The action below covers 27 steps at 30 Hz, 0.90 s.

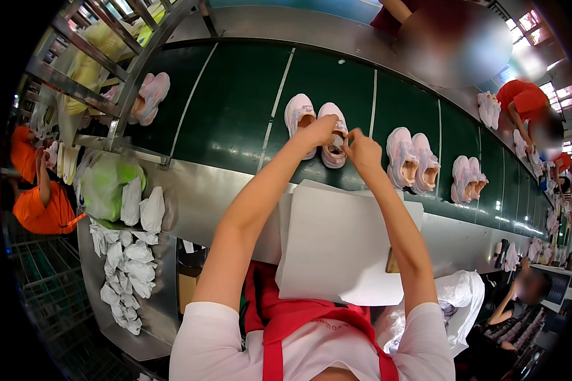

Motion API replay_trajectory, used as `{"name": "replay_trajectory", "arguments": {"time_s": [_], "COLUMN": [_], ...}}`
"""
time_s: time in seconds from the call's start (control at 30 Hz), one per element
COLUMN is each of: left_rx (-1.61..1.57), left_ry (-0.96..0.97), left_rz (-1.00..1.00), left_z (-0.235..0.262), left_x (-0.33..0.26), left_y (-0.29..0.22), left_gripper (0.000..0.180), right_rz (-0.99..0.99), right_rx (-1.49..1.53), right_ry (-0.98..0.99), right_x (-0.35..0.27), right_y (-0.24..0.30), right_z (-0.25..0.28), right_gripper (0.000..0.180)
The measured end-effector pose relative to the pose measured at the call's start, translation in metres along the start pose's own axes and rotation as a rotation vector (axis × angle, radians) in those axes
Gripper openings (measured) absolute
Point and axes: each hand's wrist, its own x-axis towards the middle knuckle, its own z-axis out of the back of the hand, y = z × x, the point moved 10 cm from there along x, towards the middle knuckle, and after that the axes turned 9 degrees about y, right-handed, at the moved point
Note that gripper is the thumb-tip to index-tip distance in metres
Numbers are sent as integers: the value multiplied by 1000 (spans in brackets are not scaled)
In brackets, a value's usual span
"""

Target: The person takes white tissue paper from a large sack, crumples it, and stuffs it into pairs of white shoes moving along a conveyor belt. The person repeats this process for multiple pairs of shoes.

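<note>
A pair of pale pink sneakers stands on the green conveyor belt (pixel 235 82), toes pointing away from me. At the right sneaker (pixel 332 113) my left hand (pixel 320 131) has its fingers bent over the tongue and opening, closed on it. Close by the heel side is my right hand (pixel 363 152), thumb and fingers pinched together; what they hold is hidden. Something small and white (pixel 337 141) shows in that shoe's opening, between my hands. The left sneaker (pixel 299 113) stands beside it, partly behind my left wrist.
White sheets (pixel 343 241) lie stacked before me. Crumpled white paper bundles (pixel 130 267) fill a metal tray at left, beside a green-and-clear plastic bag (pixel 111 184). More sneakers (pixel 411 159) sit along the belt. A metal rack (pixel 117 120) rises far left. Other people work around the line.
</note>
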Motion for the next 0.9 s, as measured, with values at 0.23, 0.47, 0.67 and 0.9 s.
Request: {"name": "replay_trajectory", "arguments": {"time_s": [0.23,0.47,0.67,0.9], "left_rx": [275,398,165,138], "left_ry": [-317,-413,-533,-36], "left_rz": [289,242,-226,-854], "left_z": [-1,2,-7,-162], "left_x": [-5,-1,-66,-185], "left_y": [-19,-27,-132,-260], "left_gripper": [33,22,42,13], "right_rz": [150,136,-159,-435], "right_rx": [94,114,341,-35], "right_ry": [-248,-239,-394,-320], "right_x": [35,23,-207,-333], "right_y": [-4,-16,-56,-112], "right_z": [-16,-4,92,33], "right_gripper": [34,29,34,46]}}
